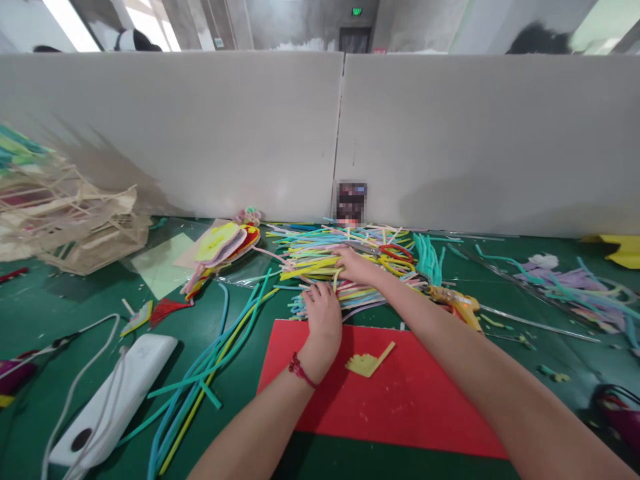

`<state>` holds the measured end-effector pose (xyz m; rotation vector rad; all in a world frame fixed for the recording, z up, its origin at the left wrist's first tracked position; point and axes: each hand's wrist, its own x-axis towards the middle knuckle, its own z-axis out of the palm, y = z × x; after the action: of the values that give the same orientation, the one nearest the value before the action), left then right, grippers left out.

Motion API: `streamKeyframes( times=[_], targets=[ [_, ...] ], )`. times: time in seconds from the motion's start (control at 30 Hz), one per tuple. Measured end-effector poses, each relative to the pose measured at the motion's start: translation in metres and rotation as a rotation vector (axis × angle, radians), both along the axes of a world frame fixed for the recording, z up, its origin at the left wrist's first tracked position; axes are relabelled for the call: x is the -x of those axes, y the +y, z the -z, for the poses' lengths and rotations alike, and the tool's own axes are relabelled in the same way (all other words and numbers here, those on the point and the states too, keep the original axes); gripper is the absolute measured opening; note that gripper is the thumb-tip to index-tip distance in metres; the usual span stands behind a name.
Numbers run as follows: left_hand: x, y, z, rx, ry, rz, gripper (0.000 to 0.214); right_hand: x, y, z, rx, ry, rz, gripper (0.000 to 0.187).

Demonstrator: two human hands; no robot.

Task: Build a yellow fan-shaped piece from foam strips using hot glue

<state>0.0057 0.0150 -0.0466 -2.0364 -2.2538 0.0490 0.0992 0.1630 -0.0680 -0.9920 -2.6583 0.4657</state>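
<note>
A pile of coloured foam strips (320, 257) lies on the green table (60, 313) in front of me. My left hand (324, 313) rests palm down on the pile's near edge, fingers stretched out and close together. My right hand (356, 263) reaches further into the pile, fingers curled around a yellow strip (305, 270). Below both hands lies a red sheet (400, 400) with a small yellow fan-shaped cut-out (369, 361) on it. A red cord is tied round my left wrist.
Red-handled scissors (397, 252) and a yellow glue gun (457, 303) lie right of the pile. A white power bank (117, 400) with cables sits near left. Long teal and yellow strips (210, 367), stacked foam shapes (223, 247), a wooden-stick structure (65, 227) and a white partition (320, 133) surround the area.
</note>
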Motion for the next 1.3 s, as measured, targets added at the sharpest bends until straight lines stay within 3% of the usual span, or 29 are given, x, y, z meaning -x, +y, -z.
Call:
streamKeyframes(
  times=[0.3,0.47,0.57,0.87,1.13,1.3],
  targets=[
    [0.006,0.005,0.009,-0.028,-0.058,0.083,0.040,0.002,0.006,-0.006,0.040,-0.027,-0.005,0.015],
    [0.003,0.006,0.007,0.018,-0.015,0.066,0.038,0.006,0.002,0.000,-0.012,-0.057,0.045,0.026],
    [0.003,0.006,0.006,0.023,-0.010,0.063,0.039,0.009,0.001,0.003,-0.041,-0.082,0.068,0.024],
    [0.004,0.007,0.007,0.013,-0.035,0.066,0.043,0.026,-0.005,-0.008,0.067,-0.180,0.200,0.025],
    [0.006,0.008,0.008,0.020,-0.048,0.051,0.038,-0.001,0.000,-0.041,0.224,0.055,0.082,0.016],
    [0.008,0.009,0.009,0.004,-0.052,0.072,0.040,-0.020,0.010,-0.058,0.167,0.155,0.103,0.012]
  ],
)
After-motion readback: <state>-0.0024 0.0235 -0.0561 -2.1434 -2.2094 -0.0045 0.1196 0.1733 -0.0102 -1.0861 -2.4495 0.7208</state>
